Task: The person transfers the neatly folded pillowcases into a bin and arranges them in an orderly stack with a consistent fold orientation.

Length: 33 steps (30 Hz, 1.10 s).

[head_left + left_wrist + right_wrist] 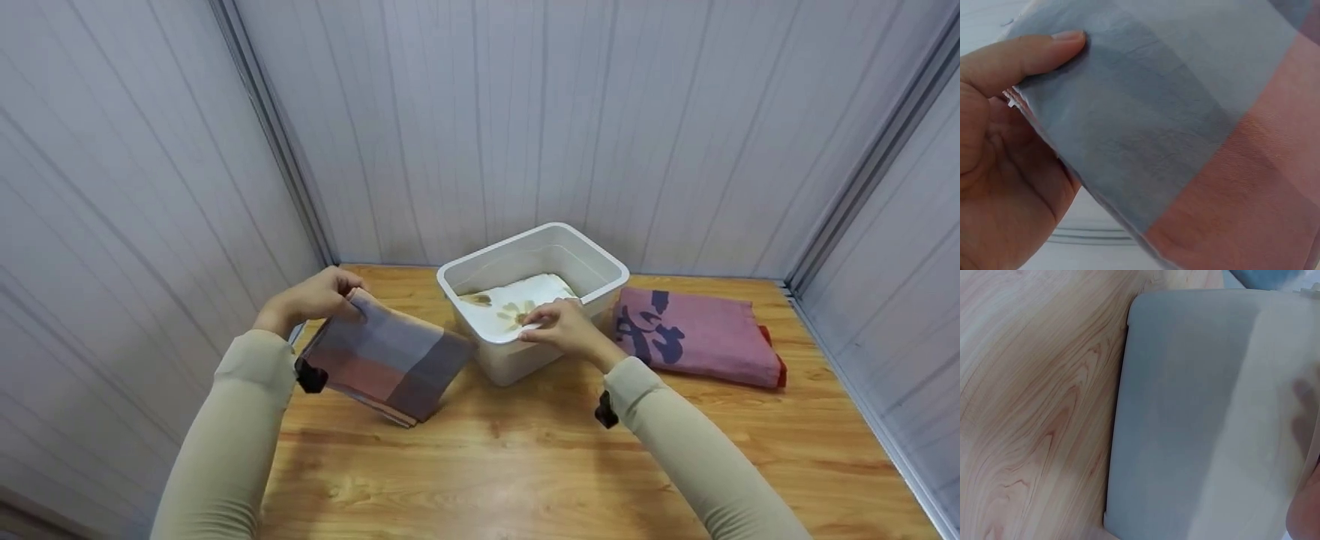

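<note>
My left hand pinches a folded checked cloth by one corner, thumb on top and the other fingers behind it. The cloth has grey-blue and reddish squares and hangs tilted left of a white plastic bin. In the left wrist view, the thumb presses flat on the grey-blue part. My right hand grips the bin's front rim, with curled fingers over the inside and the thumb at the wall. Inside the bin lies a white cloth with a yellowish flower print. The right wrist view shows mostly the bin's outer wall.
A folded purple cloth with dark lettering and a red edge lies to the right of the bin. Everything rests on a wood-grain table. Pale panel walls enclose it at the back and both sides.
</note>
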### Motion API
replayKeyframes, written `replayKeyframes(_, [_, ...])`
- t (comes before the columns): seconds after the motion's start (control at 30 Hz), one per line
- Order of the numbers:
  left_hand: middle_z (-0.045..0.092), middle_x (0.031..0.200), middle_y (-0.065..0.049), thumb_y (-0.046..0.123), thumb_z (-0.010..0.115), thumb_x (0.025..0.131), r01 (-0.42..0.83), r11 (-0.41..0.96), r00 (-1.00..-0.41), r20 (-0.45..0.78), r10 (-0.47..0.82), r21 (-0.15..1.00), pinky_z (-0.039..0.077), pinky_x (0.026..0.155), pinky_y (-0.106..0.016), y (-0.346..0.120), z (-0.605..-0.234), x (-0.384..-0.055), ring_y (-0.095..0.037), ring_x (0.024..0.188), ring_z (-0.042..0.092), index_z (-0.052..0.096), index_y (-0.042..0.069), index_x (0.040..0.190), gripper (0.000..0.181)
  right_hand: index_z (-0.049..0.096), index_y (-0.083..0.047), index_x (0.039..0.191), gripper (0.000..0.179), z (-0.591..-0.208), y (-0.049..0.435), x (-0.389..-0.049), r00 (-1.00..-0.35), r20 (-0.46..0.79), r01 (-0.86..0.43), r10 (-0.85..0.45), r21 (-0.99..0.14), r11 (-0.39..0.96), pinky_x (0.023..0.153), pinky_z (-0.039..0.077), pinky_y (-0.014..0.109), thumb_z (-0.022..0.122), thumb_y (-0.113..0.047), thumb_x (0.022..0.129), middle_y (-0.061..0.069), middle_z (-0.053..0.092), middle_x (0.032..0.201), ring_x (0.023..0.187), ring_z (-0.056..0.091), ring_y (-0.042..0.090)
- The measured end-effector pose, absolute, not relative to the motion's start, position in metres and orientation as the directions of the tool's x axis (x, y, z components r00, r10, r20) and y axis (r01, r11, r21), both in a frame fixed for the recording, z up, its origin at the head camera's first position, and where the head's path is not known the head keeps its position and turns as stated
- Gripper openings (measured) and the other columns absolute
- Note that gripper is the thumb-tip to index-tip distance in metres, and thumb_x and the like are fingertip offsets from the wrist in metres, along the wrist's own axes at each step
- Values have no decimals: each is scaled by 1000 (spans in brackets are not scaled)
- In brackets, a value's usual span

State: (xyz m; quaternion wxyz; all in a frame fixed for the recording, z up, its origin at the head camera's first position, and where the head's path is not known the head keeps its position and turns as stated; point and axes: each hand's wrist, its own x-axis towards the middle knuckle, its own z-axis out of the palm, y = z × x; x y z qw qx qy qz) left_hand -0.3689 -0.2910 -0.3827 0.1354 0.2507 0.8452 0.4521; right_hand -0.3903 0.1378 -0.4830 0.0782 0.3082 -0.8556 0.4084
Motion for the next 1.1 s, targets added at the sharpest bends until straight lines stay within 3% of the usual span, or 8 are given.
replayKeyframes(0.27, [43,64,-2,-6,69,71,356,418,-767,5,642,836,33,50,-27,-266,-376,-371,-13,56,37,63,1,82,14,73,-17,84,29,-481,145,-391,-797,380,-594,-469,-635,495,75,40,31,78,-40,67,-10,67,84,77,57,12])
replayKeyframes(0.47, [54,68,-3,-1,74,70,337,410,-757,-16,654,848,40,52,-25,-248,-373,-372,-11,57,43,68,4,88,20,71,-15,95,33,-475,148,-389,-773,381,-615,-507,-647,451,85,44,36,79,-34,69,0,68,95,92,60,15])
replayKeyframes(0.7, [51,66,-2,-2,74,69,349,356,-713,-2,701,867,39,50,-25,-229,-371,-371,-11,57,43,66,2,85,18,67,-13,104,44,-469,149,-373,-666,523,-734,-532,-589,339,92,40,34,83,-21,64,4,62,109,105,54,21])
replayKeyframes(0.87, [51,68,-2,-3,73,70,390,301,-679,51,733,870,41,52,-27,-216,-369,-371,-13,59,44,65,2,84,16,65,-4,107,47,-455,149,-345,-586,595,-795,-550,-553,250,83,45,43,83,-17,65,14,61,106,96,56,32])
replayKeyframes(0.97, [50,69,-2,-2,74,70,411,263,-670,94,736,873,41,52,-27,-209,-368,-372,-14,60,44,65,1,84,17,64,-1,107,46,-447,151,-328,-598,574,-775,-560,-591,222,76,47,46,82,-12,66,14,63,100,87,58,36])
replayKeyframes(1.1, [51,68,-3,0,76,69,428,222,-671,144,727,876,40,53,-26,-200,-368,-372,-14,60,44,66,2,84,18,63,-2,110,45,-449,156,-316,-679,457,-674,-574,-699,240,75,50,40,80,-12,69,10,64,100,88,59,33])
